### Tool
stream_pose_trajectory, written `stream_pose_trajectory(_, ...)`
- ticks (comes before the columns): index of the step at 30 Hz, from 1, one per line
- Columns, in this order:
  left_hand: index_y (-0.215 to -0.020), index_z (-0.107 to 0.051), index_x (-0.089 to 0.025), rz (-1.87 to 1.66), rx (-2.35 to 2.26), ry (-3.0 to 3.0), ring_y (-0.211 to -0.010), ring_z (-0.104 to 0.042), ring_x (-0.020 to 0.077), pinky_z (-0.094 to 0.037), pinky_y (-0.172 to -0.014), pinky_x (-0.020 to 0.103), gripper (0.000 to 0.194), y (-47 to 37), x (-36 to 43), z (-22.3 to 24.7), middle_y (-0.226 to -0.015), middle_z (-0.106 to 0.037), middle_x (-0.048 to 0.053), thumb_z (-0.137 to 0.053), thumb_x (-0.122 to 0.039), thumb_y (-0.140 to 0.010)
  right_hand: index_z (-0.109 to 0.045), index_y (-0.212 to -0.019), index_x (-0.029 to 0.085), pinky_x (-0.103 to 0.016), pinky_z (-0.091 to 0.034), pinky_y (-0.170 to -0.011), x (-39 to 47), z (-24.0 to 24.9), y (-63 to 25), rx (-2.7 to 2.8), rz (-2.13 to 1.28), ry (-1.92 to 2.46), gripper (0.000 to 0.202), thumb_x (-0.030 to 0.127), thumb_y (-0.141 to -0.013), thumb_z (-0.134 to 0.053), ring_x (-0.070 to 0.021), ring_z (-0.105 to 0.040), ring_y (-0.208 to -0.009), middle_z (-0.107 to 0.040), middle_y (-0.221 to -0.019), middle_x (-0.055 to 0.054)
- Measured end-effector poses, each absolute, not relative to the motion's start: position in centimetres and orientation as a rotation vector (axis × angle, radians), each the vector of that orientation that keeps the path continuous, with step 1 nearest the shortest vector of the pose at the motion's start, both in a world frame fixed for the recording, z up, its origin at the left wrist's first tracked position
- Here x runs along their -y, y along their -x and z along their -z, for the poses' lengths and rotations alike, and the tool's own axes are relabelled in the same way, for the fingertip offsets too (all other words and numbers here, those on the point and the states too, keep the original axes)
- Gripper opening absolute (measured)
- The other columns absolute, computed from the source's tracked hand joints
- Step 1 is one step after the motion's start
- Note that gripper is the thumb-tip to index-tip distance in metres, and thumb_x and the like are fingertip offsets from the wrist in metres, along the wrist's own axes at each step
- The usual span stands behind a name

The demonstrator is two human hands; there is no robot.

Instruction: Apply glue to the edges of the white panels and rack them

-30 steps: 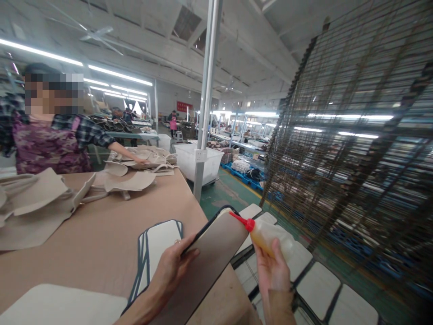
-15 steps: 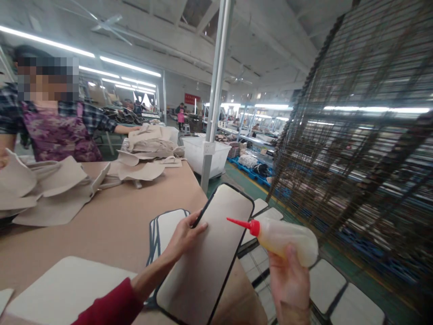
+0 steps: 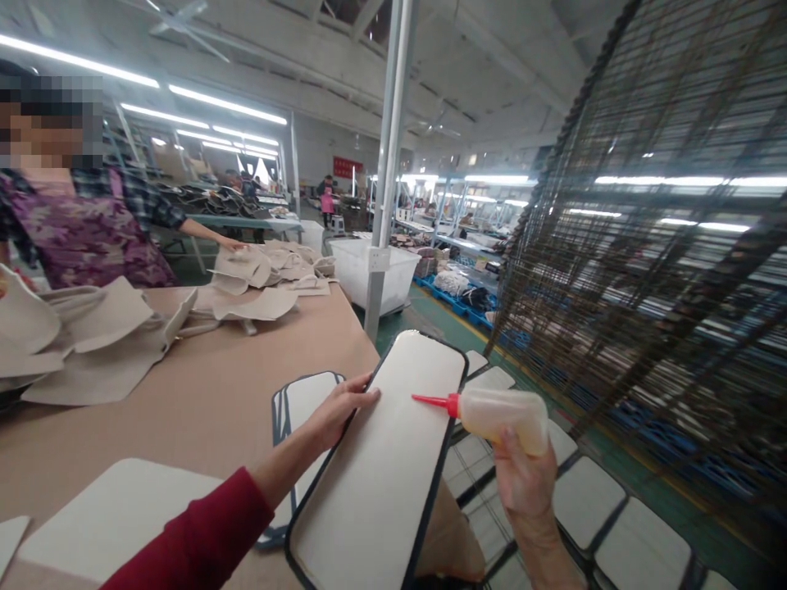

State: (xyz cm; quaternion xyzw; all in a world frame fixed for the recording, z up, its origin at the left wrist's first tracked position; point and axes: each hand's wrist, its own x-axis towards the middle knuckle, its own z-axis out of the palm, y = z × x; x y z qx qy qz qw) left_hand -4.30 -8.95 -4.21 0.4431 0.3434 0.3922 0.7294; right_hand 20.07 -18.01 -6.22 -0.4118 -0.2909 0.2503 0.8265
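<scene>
Head view: left hand (image 3: pixel 344 410) pinches the near-side edge of a dark-rimmed off-white panel (image 3: pixel 387 442), thumb on the face. Panel is held tilted at the desk (image 3: pixel 221 418) edge, long axis running away from the wearer. Right hand (image 3: pixel 525 471) is wrapped round a translucent squeeze bottle (image 3: pixel 501 414), yellowish liquid low inside. Bottle lies about level, red nozzle (image 3: pixel 435 401) pointing left over the panel face (can't tell if the tip touches). More dark-rimmed panels (image 3: pixel 307 397) are stacked on the desk just left of the held one, partly behind the left forearm. Plain off-white sheet (image 3: pixel 116 516) nearer the wearer. Beige cut pieces (image 3: pixel 111 328) heaped at far left; co-worker in purple camouflage apron (image 3: pixel 79 233) reaches to a second heap (image 3: pixel 270 266). Pale panels (image 3: pixel 643 533) lie in rows beyond the desk, lower right.
</scene>
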Motion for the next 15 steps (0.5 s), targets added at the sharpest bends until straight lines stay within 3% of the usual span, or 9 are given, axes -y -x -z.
stream_pose_trajectory(7, -0.110, -0.067, -0.013, -0.990, -0.868, -0.961, -0.074, -0.069, 0.0207, -0.051, -0.066, 0.027, 0.063, 4.0, 7.6, 4.1, -0.086, -0.076, 0.006, -0.085, -0.030, -0.052, -0.062, -0.110, 0.016, -0.034, -0.053, -0.078, 20.5, 9.4, -18.1, 0.767, -0.633, 1.085, 0.067, 0.029, -0.050, -0.088, -0.0246, -0.062, -0.089, -0.067, -0.099, -0.008)
stream_pose_trajectory(12, -0.110, -0.068, -0.013, -0.947, -0.854, -0.973, -0.072, -0.069, 0.0218, -0.051, -0.065, 0.029, 0.062, 3.0, 7.5, 4.2, -0.085, -0.076, 0.007, -0.084, -0.033, -0.054, -0.059, -0.111, 0.017, -0.038, -0.050, -0.087, 16.5, 6.0, -19.1, 0.734, -0.347, 1.028, 0.062, 0.039, -0.058, -0.082, -0.0213, -0.060, -0.092, -0.063, -0.099, -0.004)
stream_pose_trajectory(15, -0.110, -0.067, -0.012, -0.950, -0.825, -0.966, -0.071, -0.069, 0.0208, -0.051, -0.064, 0.028, 0.061, 2.6, 7.2, 4.4, -0.085, -0.076, 0.007, -0.084, -0.034, -0.056, -0.061, -0.108, 0.016, -0.036, -0.051, -0.085, 16.1, 6.2, -18.7, 0.770, -0.376, 1.046, 0.061, 0.035, -0.055, -0.084, -0.0205, -0.060, -0.089, -0.064, -0.096, -0.004)
